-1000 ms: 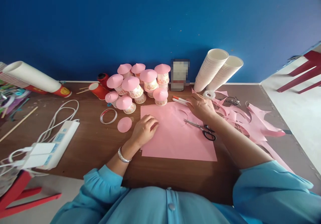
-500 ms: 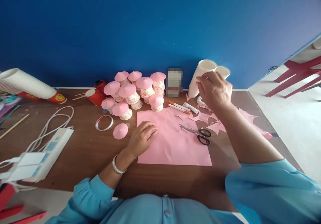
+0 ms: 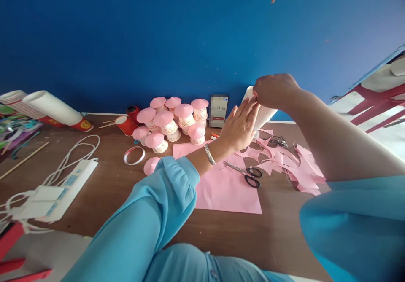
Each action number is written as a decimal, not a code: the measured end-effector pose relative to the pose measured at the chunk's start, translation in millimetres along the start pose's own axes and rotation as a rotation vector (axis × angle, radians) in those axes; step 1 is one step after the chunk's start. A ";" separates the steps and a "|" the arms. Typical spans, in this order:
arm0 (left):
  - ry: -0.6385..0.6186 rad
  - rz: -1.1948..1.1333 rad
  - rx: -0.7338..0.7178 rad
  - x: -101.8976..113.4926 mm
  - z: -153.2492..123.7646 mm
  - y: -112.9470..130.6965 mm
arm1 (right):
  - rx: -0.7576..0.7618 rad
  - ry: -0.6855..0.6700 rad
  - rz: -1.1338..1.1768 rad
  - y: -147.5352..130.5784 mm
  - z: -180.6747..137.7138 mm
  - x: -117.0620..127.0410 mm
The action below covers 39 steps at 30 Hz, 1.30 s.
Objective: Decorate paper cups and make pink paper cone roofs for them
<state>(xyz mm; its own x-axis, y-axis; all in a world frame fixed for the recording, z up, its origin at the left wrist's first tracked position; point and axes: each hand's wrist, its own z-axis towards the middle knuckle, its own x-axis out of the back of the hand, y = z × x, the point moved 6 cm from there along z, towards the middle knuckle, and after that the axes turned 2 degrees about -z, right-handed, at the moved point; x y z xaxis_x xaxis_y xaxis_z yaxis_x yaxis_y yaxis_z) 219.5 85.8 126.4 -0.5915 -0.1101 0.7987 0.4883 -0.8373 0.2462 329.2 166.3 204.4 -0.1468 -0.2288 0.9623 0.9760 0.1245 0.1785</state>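
My right hand [image 3: 274,90] is curled over the open end of a slanted stack of white paper cups [image 3: 264,115] leaning by the blue wall, its fingers pinching at the top cup's rim. My left hand [image 3: 239,124] is raised with fingers stretched out and flat against the side of the same stack. A pink paper sheet [image 3: 223,187] with a round cut-out lies on the brown table below my arms. Black-handled scissors [image 3: 247,173] lie on its right edge. A cluster of cups with pink cone tops [image 3: 175,119] stands at the back.
Pink paper scraps [image 3: 295,166] and a second pair of scissors [image 3: 278,141] lie at the right. A tape ring [image 3: 134,155], a pink cone [image 3: 151,165], red cups [image 3: 125,124], a phone [image 3: 219,110], a white power strip with cables [image 3: 60,185] and another cup stack [image 3: 52,107] fill the left.
My left hand left the pink sheet and rose to the side of the cup stack. My right hand went from near the markers up to the stack's top rim.
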 end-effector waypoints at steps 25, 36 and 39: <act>-0.044 0.221 -0.078 -16.4 8.7 -13.4 | 0.048 -0.279 -0.030 18.9 19.4 -1.7; -0.065 0.000 -0.006 4.0 6.4 -27.5 | -0.204 0.269 0.039 1.9 -48.0 100.3; 0.078 -0.374 0.081 37.8 -32.7 -24.5 | -0.095 0.593 0.388 -20.0 -104.9 112.3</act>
<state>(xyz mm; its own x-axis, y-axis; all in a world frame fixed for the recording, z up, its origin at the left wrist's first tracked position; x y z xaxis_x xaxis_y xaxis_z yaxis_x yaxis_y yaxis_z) 164.2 84.6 132.6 -0.7838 0.1515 0.6022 0.2767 -0.7829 0.5572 310.1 36.8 287.4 0.2996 -0.6747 0.6745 0.9539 0.2248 -0.1988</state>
